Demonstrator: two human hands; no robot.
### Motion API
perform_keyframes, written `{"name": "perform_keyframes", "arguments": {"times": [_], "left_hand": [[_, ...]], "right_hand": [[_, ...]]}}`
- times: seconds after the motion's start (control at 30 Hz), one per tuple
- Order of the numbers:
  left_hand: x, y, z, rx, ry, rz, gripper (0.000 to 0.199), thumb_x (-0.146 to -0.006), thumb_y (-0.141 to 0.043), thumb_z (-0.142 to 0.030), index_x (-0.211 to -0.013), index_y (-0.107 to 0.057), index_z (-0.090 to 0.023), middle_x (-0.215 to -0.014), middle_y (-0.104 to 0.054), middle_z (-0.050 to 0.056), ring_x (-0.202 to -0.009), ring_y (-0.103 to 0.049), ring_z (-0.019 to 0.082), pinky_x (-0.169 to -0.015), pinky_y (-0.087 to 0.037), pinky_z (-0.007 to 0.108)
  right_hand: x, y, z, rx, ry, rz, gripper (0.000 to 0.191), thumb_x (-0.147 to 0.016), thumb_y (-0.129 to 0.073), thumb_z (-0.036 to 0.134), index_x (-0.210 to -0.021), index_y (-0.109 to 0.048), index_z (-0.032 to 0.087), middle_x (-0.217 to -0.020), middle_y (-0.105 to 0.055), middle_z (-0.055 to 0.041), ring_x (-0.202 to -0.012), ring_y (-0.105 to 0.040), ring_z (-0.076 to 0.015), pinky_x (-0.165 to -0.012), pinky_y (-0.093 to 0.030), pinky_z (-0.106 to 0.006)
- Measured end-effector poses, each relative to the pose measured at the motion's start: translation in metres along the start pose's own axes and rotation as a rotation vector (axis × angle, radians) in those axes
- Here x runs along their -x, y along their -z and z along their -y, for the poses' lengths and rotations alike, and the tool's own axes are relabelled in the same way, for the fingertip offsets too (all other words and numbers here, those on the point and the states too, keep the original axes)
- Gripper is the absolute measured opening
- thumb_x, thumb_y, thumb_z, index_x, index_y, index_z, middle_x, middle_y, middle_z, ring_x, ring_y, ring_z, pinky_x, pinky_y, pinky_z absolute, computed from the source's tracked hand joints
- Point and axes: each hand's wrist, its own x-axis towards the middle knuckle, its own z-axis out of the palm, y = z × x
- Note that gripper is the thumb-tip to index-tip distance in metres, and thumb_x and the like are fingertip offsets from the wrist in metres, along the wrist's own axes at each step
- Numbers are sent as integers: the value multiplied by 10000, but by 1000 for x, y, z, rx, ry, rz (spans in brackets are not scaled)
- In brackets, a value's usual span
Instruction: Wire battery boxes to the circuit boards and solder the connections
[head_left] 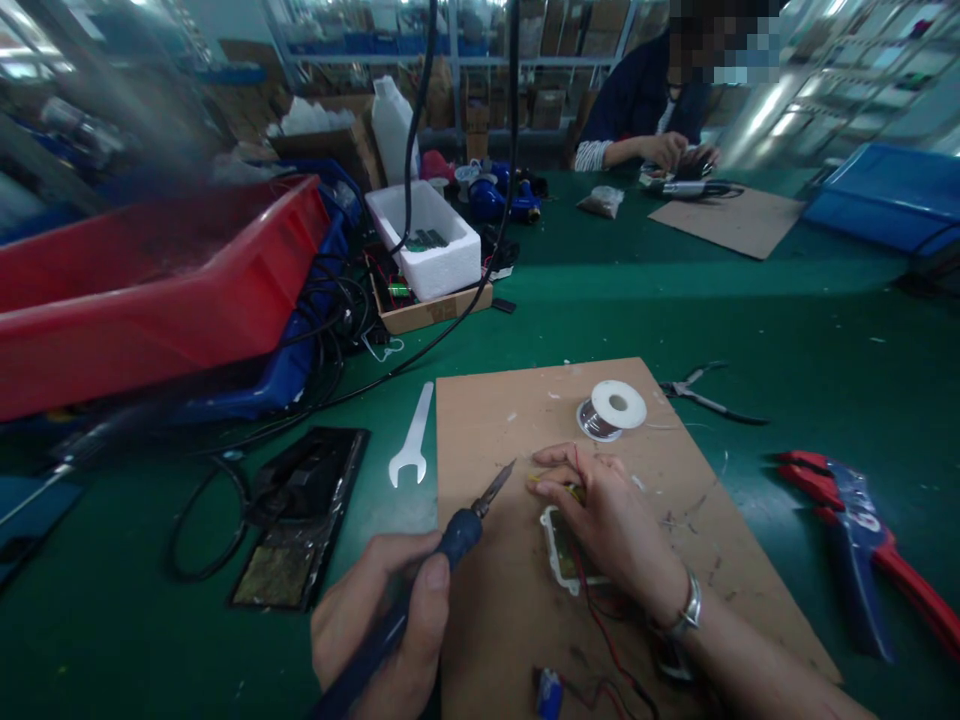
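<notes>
My left hand is wrapped round a dark blue soldering iron, its metal tip pointing up and right over a brown board. My right hand has its fingers pinched on a thin yellow wire, a little right of the iron's tip; tip and wire are apart. Beneath the right hand lies a white-rimmed case, partly hidden, with red and black wires running down from it. A small blue component lies near the lower edge. A solder spool stands behind the right hand.
A wrench and a soldering stand lie left of the board. Pliers and a red-blue wire tool are at the right. A red bin and a white foam box stand back left. Another person works opposite.
</notes>
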Motion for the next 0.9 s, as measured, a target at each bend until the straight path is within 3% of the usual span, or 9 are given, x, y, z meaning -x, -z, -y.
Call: {"name": "perform_keyframes", "arguments": {"times": [0.17,0.3,0.43,0.7,0.9], "left_hand": [[-1,2,2,32,-37,7,102,-859,-546,-248,-820,-623,-193,-607,-639,-45,-510,-609,85,-476,-473,169],[0,3,0,26,-48,21,104,-859,-543,-251,-819,-621,-193,-620,-642,-36,-531,-616,92,-491,-479,173],[-1,3,0,45,-62,11,97,-859,-542,-241,-824,-617,-191,-608,-642,-33,-506,-610,94,-469,-476,172],[0,1,2,50,-52,32,88,-853,-547,-227,-819,-622,-195,-610,-635,-41,-521,-613,82,-488,-476,159],[2,-10,7,67,-35,99,87,-863,-543,-229,-831,-615,-192,-625,-636,-30,-530,-614,91,-488,-483,168]], "right_hand": [[-4,6,-4,9,38,-14,119,-830,-620,244,-940,-589,208,-756,-712,-15,-799,-618,-228,-820,-377,-398],[-9,9,-5,-54,-16,22,58,-843,-571,255,-812,-565,206,-668,-678,2,-639,-595,-176,-672,-395,-319],[-10,8,-4,-42,0,4,81,-842,-535,258,-785,-559,206,-685,-625,-4,-653,-560,-166,-622,-371,-288],[-15,9,-12,-58,6,12,111,-841,-530,273,-777,-585,201,-764,-629,-23,-753,-568,-187,-666,-385,-296],[-27,2,-17,-28,-41,40,102,-807,-568,252,-736,-605,188,-711,-640,-30,-637,-566,-169,-585,-374,-281]]}}
